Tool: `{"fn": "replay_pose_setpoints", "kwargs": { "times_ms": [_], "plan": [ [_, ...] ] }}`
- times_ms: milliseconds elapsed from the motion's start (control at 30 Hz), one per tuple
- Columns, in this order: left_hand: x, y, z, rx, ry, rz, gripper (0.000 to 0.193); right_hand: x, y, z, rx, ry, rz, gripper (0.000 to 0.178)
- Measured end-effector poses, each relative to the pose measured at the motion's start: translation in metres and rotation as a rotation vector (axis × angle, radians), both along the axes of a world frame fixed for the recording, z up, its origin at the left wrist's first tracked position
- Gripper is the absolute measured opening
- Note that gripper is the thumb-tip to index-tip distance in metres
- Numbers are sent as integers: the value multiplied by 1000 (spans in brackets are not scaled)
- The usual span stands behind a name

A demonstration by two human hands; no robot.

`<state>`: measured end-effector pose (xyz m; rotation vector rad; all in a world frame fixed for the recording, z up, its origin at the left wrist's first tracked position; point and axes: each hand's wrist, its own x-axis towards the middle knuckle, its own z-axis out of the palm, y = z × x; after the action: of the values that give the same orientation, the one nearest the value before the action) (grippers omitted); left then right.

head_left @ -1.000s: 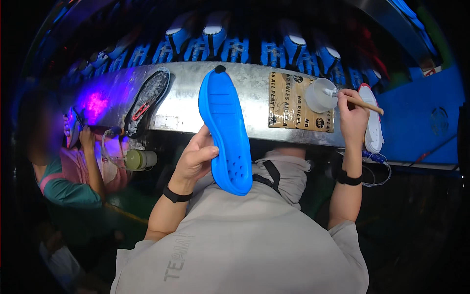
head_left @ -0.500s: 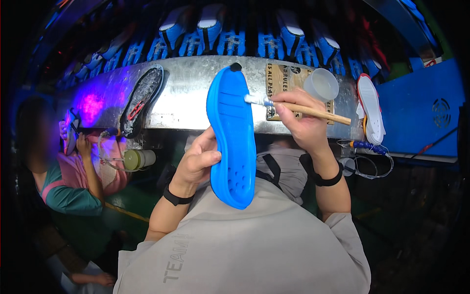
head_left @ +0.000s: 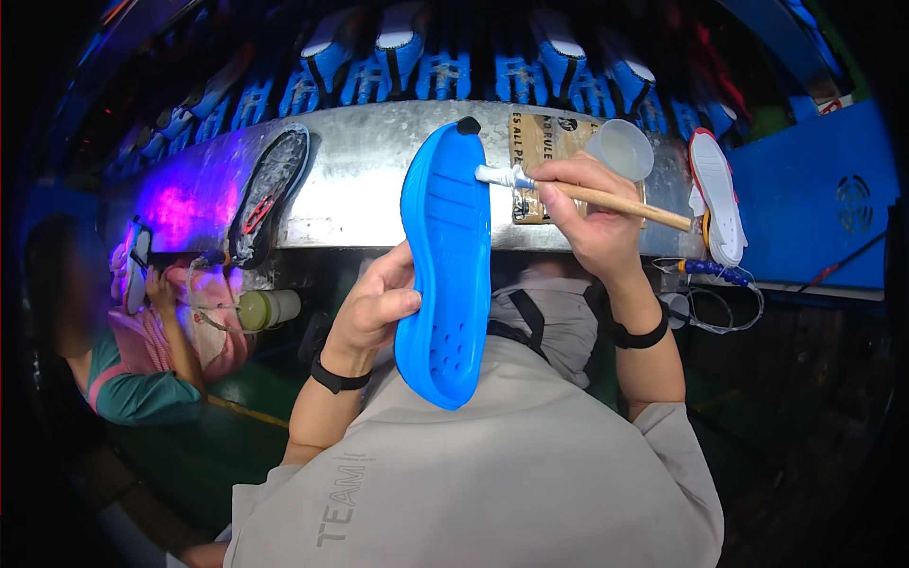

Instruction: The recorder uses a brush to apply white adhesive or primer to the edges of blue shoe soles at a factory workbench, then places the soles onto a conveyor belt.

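Note:
A blue shoe sole with a raised rim, a black toe tip and small holes near its heel end is held up in front of me. My left hand grips it by the left edge, thumb on top. In my right hand is the wooden handle of a brush. Its whitish bristles touch the sole's right inner rim near the toe. Beyond my right hand a translucent plastic cup stands on a printed cardboard piece.
A metal bench runs across in front. On it lie a dark sole at left and a white-and-red sole at right. Shoe uppers on blue holders line the back. Another person works at left; a blue machine stands at right.
The brush has moved slightly toward the toe along the right rim, its handle tilting a little more. The sole's heel end has swung slightly left.

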<state>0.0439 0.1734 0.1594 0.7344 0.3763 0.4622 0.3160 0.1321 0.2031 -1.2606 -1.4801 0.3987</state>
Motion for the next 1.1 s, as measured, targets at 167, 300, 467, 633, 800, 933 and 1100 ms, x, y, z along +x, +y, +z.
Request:
{"fn": "replay_pose_setpoints", "kwargs": {
  "times_ms": [167,300,467,633,800,933,1100],
  "plan": [
    [2,5,5,61,27,43,87,-2,-11,1,-75,-45,142,8],
    [5,5,8,103,38,70,84,-2,-16,3,-44,-71,209,6],
    [7,3,8,104,16,41,82,-1,-22,5,-9,-89,254,5],
    [9,-1,8,125,11,85,83,-2,-34,6,-6,-97,278,6],
    [11,0,8,130,32,71,83,-2,-43,6,-16,-86,289,10],
    [13,4,6,148,35,86,82,-1,-45,6,-43,-71,295,14],
    [4,8,2,109,19,108,80,-3,-45,11,-22,74,266,12]
  ]
}}
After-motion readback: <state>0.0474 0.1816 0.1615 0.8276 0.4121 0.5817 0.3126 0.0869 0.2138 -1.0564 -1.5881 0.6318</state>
